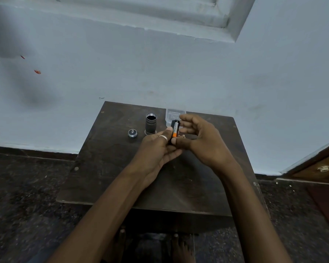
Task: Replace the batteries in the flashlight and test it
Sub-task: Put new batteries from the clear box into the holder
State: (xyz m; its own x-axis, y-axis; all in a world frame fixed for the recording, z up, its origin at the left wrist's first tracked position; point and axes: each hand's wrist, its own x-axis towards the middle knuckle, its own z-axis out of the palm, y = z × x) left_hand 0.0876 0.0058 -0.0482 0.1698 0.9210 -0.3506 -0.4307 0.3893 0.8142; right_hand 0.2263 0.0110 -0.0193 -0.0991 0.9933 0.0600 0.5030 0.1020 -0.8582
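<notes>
The grey flashlight body [150, 123] stands upright on the dark table [106, 179] with its open end facing up. Its round tail cap [132, 133] lies to the left, spring side up. My left hand [158, 149] and my right hand [199, 137] meet over the table's middle, just right of the body. Between their fingertips they hold a black battery holder [175, 130] with an orange and black battery in it, roughly upright. Something small shows on the table under my right fingers, too hidden to name.
A clear plastic case [172, 113] lies at the table's far edge, partly behind my right hand. The table stands against a pale blue wall. A wooden door [319, 168] is at the right. My bare feet show under the near table edge.
</notes>
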